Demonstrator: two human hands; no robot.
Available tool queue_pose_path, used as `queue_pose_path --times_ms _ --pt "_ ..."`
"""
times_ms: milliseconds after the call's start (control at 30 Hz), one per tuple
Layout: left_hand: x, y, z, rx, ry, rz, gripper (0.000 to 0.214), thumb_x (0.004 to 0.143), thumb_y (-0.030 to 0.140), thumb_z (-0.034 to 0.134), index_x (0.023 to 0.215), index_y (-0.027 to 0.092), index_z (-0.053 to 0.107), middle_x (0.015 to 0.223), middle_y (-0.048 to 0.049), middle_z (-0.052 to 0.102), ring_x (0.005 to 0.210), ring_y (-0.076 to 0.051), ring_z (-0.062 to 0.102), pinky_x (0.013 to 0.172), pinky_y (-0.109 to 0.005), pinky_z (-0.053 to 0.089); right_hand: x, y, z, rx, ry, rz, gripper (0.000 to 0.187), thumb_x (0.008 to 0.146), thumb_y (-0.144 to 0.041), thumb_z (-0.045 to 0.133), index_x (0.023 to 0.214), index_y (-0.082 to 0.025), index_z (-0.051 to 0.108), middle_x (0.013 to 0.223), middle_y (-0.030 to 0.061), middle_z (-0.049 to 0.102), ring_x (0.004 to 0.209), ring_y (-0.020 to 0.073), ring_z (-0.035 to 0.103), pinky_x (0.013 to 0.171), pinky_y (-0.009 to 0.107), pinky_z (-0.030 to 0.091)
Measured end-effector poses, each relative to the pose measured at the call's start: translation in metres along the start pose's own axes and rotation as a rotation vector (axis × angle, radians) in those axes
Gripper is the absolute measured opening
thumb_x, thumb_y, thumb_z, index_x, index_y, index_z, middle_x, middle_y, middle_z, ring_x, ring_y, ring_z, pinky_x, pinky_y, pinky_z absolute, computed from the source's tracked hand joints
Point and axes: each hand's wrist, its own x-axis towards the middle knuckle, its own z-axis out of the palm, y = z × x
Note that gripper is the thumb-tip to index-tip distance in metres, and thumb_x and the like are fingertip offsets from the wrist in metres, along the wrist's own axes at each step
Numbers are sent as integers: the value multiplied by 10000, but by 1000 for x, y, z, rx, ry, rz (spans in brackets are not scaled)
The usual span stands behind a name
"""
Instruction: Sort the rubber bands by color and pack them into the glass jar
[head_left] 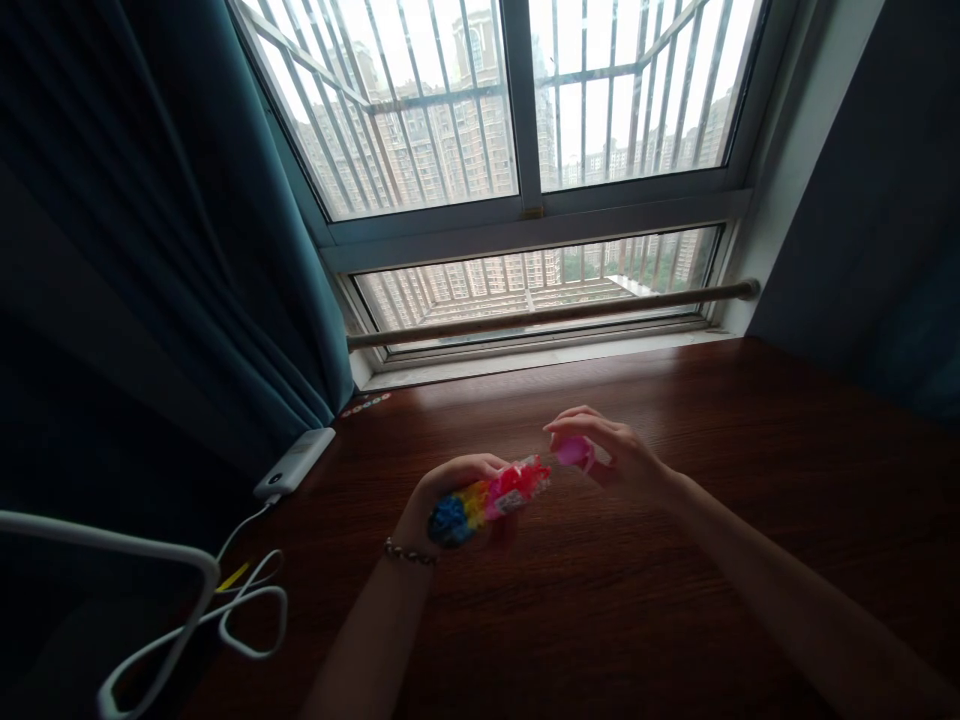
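Observation:
My left hand (424, 498) is closed around a clear container packed with small bright pieces (487, 503), layered blue, yellow, pink and red. The container lies tilted across the palm, its red end toward the right. A small pale label shows on its side; what exactly the pieces are is too blurred to tell. Just beyond the red end, my right hand (626, 452) grips a pink cap (574, 452) between thumb and fingers. A small gap separates cap and container. Both hands are above the dark brown wooden table (600, 600).
At the left table edge lies a white plug-in device (298, 462) with a white cable (259, 600) looping below it. A blue curtain (292, 330) hangs at the left. Behind the table are a barred window (530, 200) and a horizontal rail (555, 315).

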Motion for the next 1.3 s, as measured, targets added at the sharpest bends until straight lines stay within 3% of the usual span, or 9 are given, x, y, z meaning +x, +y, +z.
queue_pose_path --times_ms 100,200,400,567,767,967,1133,1200,1300 --pt "-6 -1 -21 -21 36 182 339 700 323 472 874 57 591 583 -97 614 473 -197 569 417 -265 404 -3 8 -7 -104 194 17 362 771 -174 575 1126 -205 513 1008 79 622 975 186 557 825 323 455" --pt "-16 9 -46 126 41 198 412 659 222 572 1050 107 514 758 -92 646 668 -211 611 606 -311 465 -7 29 -1 -37 275 219 466 716 -248 650 1148 -205 480 1061 87 599 904 177 594 785 318 485" --pt "-38 22 -87 579 351 119 338 686 280 613 975 147 499 815 -34 603 723 -150 563 631 -243 424 -3 97 56 159 153 620 393 768 -431 549 1038 -147 511 840 62 633 657 152 633 511 241 494" --pt "-44 11 -118 948 620 11 344 597 281 620 905 155 533 668 21 553 618 -141 521 549 -227 381 24 136 107 -206 12 658 286 824 -409 486 873 -152 602 744 35 626 662 129 599 620 238 460" --pt "-50 5 -140 1120 695 -46 318 555 230 602 863 158 571 657 23 562 604 -141 516 533 -217 357 42 152 146 -374 -43 682 269 782 -301 556 1027 -198 598 1034 84 560 881 178 543 754 272 414" --pt "-55 5 -143 1273 840 -95 324 553 169 589 875 190 610 738 -13 623 726 -206 577 688 -297 414 47 143 151 -496 -163 702 378 787 -177 500 1162 -210 525 1149 125 502 1013 256 455 827 357 374" --pt "-50 7 -136 1434 977 -101 277 627 136 559 878 236 623 862 -54 663 918 -290 566 918 -560 243 28 91 135 -524 -245 656 581 706 -237 621 1246 -168 418 1259 168 396 1089 285 410 864 367 356" --pt "-47 6 -135 1468 1000 -69 269 649 99 528 861 238 620 879 -50 665 945 -288 560 933 -620 161 9 62 127 -451 -422 564 445 731 -347 596 1131 -176 503 1140 127 486 955 225 512 798 310 398" --pt "-44 6 -134 1545 1021 -12 297 655 47 489 849 233 615 883 -47 662 978 -267 547 954 -624 127 -23 28 118 -376 -808 583 521 579 -451 697 996 -167 563 975 99 556 794 230 577 647 292 429"
